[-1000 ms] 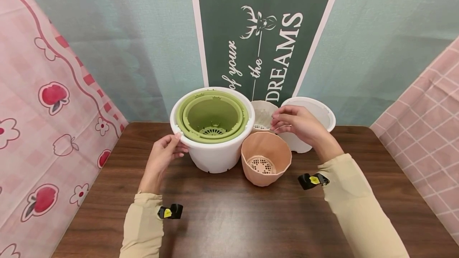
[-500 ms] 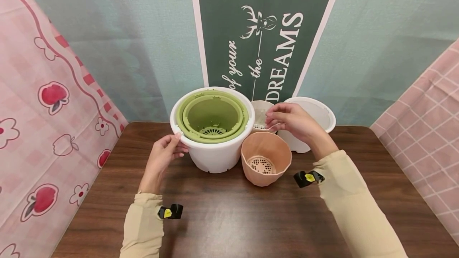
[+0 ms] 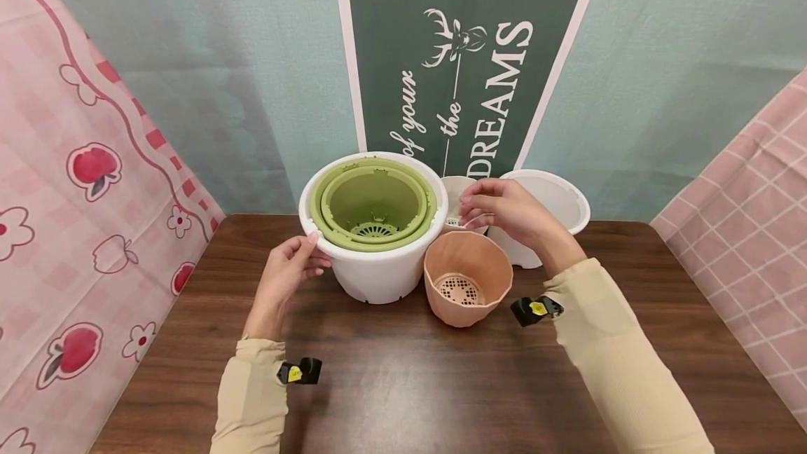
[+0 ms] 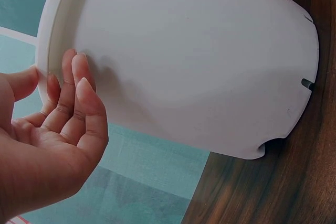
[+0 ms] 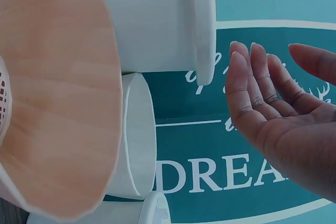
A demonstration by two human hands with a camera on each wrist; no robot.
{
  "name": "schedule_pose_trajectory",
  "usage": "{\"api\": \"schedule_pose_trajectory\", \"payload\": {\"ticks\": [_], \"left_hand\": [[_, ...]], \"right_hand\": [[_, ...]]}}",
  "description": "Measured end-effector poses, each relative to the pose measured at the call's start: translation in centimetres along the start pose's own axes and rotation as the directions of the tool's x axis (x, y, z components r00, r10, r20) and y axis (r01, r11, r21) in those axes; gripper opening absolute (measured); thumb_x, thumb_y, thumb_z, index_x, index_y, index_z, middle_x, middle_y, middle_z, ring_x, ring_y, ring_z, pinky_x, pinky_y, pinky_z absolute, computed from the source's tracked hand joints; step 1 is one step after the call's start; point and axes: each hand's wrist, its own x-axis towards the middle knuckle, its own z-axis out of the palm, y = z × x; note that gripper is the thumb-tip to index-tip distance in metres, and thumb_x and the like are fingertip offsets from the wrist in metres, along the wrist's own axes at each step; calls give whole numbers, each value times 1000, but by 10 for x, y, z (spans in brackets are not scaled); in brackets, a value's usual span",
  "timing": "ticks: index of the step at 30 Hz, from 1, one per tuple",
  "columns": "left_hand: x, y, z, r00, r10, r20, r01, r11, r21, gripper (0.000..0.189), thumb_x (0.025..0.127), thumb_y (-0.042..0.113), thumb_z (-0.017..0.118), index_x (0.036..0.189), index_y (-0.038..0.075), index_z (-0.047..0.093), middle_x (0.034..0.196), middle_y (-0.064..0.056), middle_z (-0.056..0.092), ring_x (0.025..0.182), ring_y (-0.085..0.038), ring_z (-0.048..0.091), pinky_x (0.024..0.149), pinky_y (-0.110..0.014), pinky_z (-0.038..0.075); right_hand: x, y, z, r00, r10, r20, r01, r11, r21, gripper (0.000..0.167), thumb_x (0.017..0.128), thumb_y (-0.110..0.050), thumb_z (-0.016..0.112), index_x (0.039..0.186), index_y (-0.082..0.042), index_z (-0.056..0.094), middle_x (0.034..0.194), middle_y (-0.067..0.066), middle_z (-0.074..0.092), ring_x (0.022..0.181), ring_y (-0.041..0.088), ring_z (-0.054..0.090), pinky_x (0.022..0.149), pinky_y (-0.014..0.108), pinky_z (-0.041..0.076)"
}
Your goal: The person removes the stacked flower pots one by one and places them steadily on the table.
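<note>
A large white plant pot stands on the table with two green pots nested inside it. My left hand grips its rim at the left side; in the left wrist view the thumb lies on the rim and the fingers curl beneath it. My right hand hovers, holding nothing, above the small cream pot behind the peach pot. Seen from the right wrist, its fingers are loosely bent and apart from the pots. The hand partly hides the cream pot and a second white pot.
All these pots sit close together near the back edge of the brown wooden table. A teal and green curtain with lettering hangs right behind them. Pink cloths hang at both sides.
My right hand has moved a little to the left, from over the second white pot to over the cream pot. My left hand keeps its hold on the rim.
</note>
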Motion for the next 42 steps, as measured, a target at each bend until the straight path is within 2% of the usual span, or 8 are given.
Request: {"api": "schedule_pose_trajectory", "payload": {"ticks": [4,15,21,32,39,42], "left_hand": [[0,0,0,1000,-1,1,1,1000,0,24,96,24,48,90,1,52,67,1,61,65,-9,61,60,-20,50],[0,0,0,1000,-2,1,2,1000,2,24,96,23,47,91,1,52,66,1,62,64,-9,61,59,-20,50],[-1,1,1,1000,21,3,-21,1000,-22,21,96,20,48,86,2,53,65,0,61,63,-9,61,58,-20,49],[-2,2,2,1000,15,2,-15,1000,-25,22,96,21,48,87,1,53,66,-1,61,63,-10,61,58,-20,50],[0,1,1,1000,10,0,-10,1000,-23,21,96,21,48,86,3,52,66,0,61,63,-10,61,58,-20,50],[0,0,1,1000,7,-1,-7,1000,-17,21,96,21,47,87,3,52,66,1,61,63,-9,61,58,-20,50]], "right_hand": [[1,-2,2,1000,-6,5,6,1000,7,13,91,1,47,100,11,46,79,11,60,70,17,62,69,30,53],[5,-5,6,999,-27,21,26,1000,12,8,91,2,48,96,8,50,79,12,61,71,17,62,70,31,53],[9,-7,10,999,-29,23,29,1000,4,16,90,4,48,102,14,47,81,12,60,72,19,62,70,32,53],[10,-6,13,998,-25,51,25,1000,0,14,89,6,50,101,13,48,83,10,62,77,18,62,74,34,52],[13,-10,14,998,-8,68,11,999,-45,20,90,7,49,107,16,47,89,14,62,83,20,62,80,40,50],[15,-14,15,997,-3,79,8,998,-63,21,89,8,48,109,16,47,94,17,61,85,20,62,82,38,50]]}}
